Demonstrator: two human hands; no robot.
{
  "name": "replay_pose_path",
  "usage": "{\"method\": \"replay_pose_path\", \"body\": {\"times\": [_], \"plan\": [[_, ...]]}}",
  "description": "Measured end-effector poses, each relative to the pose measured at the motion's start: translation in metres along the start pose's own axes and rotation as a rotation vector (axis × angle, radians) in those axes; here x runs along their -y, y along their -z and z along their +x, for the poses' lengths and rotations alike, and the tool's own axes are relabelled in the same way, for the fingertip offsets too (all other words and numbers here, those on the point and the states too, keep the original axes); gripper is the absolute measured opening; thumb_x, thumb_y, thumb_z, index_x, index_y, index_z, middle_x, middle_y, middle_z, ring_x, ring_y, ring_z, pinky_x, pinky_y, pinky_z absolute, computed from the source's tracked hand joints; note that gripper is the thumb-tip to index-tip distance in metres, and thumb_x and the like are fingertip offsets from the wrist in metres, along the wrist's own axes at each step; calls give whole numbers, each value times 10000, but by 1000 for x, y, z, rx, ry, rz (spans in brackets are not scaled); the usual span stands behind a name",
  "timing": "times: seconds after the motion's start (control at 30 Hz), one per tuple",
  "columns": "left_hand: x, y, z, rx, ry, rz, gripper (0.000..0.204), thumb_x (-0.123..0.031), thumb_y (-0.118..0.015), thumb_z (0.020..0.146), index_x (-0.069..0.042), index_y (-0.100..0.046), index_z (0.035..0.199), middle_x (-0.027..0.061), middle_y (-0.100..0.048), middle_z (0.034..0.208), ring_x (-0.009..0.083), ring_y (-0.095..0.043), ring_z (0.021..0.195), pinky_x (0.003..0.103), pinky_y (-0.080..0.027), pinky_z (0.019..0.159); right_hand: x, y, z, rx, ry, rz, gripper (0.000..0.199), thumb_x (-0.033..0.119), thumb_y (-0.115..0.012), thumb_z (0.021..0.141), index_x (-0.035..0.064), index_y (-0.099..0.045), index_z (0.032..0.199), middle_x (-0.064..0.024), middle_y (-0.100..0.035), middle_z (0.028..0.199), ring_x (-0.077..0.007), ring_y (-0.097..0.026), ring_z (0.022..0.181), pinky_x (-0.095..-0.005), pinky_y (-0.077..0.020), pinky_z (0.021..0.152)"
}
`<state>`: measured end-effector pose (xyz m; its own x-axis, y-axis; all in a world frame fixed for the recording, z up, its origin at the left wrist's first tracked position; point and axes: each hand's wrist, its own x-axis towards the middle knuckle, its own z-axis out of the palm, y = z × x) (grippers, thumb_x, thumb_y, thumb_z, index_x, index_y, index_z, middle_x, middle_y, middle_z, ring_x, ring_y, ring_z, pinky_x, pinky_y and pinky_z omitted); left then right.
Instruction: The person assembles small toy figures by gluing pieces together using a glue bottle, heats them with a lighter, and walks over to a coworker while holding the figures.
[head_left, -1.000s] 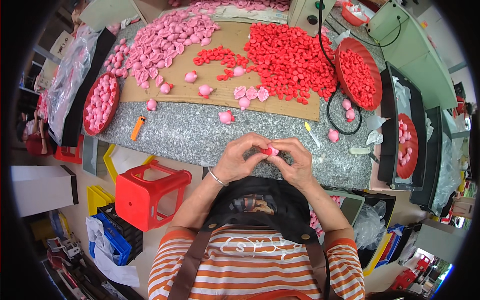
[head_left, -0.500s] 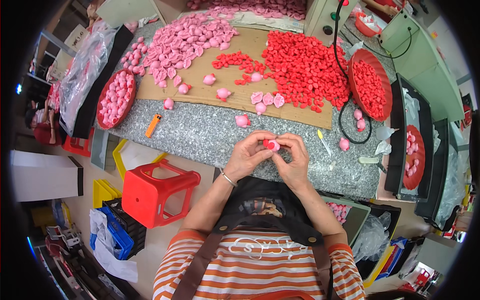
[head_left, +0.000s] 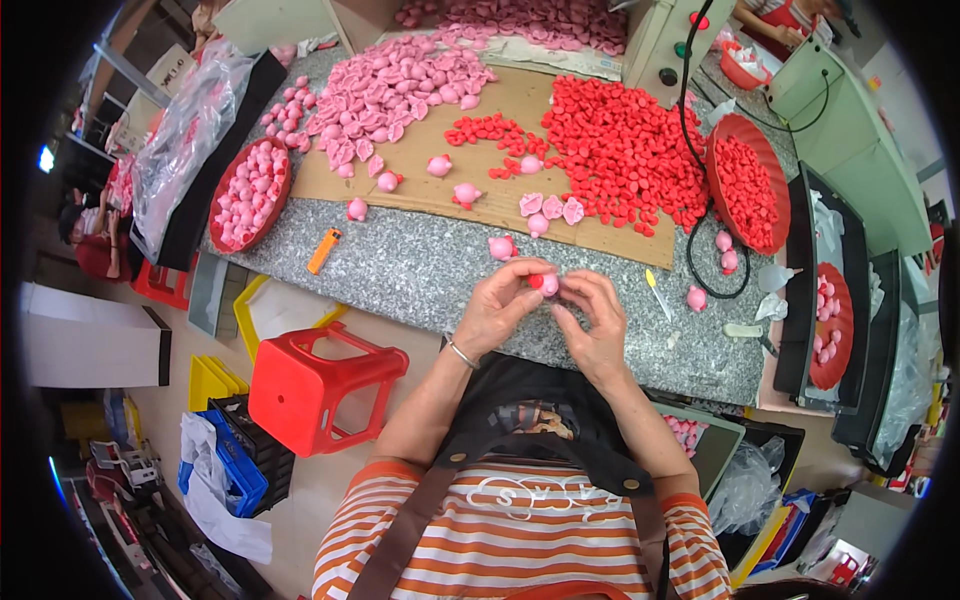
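My left hand point(head_left: 500, 310) pinches a small round pink toy point(head_left: 549, 286) with a red piece on its side, above the near edge of the grey speckled worktop point(head_left: 420, 270). Close on its other side is my right hand point(head_left: 597, 325), its thumb and fingers spread apart. Whether a right fingertip still touches the toy is hard to tell. Just beyond the hands sits another round pink toy point(head_left: 501, 248). A few more lie scattered on the cardboard sheet point(head_left: 420, 205), beside a large heap of red pieces point(head_left: 625, 150) and a heap of pink pieces point(head_left: 390, 90).
Red bowls hold pink balls point(head_left: 240, 205) at left and red pieces point(head_left: 745, 190) at right. An orange lighter point(head_left: 324, 251), a yellow-tipped tool point(head_left: 657, 293) and a looped black cable point(head_left: 712, 294) lie on the worktop. A red stool point(head_left: 300, 395) stands at left.
My right thumb and fingers have come apart and moved off the toy, which stays in my left hand. The whole view has shifted slightly.
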<state>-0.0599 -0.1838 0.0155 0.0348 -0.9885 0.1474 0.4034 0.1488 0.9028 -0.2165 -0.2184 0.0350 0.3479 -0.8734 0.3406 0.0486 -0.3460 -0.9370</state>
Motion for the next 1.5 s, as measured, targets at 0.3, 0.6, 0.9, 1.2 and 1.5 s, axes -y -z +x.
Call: {"method": "replay_pose_path", "body": {"times": [0.3, 0.6, 0.9, 1.2, 1.5], "plan": [[-7, 20, -13, -91, 108, -268, 318, -44, -580, 898, -36, -517, 1209, 97, -568, 1189, 180, -560, 1089, 336, -454, 949, -7, 42, -58, -128, -101, -229, 273, -115, -612, 775, -46, -578, 1037, -141, -531, 1114, -195, -603, 927, -274, -535, 779], [-32, 47, -32, -212, -63, -125, 320, -6, -613, 869, -33, -514, 1171, 80, -583, 1144, 154, -567, 1048, 323, -467, 922, -4, 40, -60, -79, -176, -249, 249, -104, -566, 814, -57, -552, 1058, -137, -493, 1142, -195, -574, 923, -271, -509, 789], [-123, 138, -29, -823, -496, 792, 221, -59, -635, 869, -22, -556, 1071, 58, -584, 995, 125, -575, 886, 272, -488, 770, -22, 50, -63, -90, -222, -351, 204, -63, -548, 850, -45, -538, 1053, -96, -479, 1124, -143, -534, 862, -236, -457, 745], [-176, 325, 1, -1063, -250, 1593, 194, -163, -657, 798, -69, -654, 967, 173, -657, 871, 330, -640, 820, 428, -499, 723, -15, 41, -64, -99, -217, -454, 189, -56, -555, 858, -53, -546, 1047, -102, -488, 1136, -130, -524, 861, -224, -456, 727], [-206, 356, -2, -677, 193, 1706, 217, -134, -659, 774, -153, -680, 989, 172, -668, 898, 337, -650, 858, 429, -508, 762, -13, 30, -53, -144, -93, -532, 186, -69, -601, 803, -36, -591, 986, -144, -570, 1024, -183, -595, 772, -257, -508, 681]]}}
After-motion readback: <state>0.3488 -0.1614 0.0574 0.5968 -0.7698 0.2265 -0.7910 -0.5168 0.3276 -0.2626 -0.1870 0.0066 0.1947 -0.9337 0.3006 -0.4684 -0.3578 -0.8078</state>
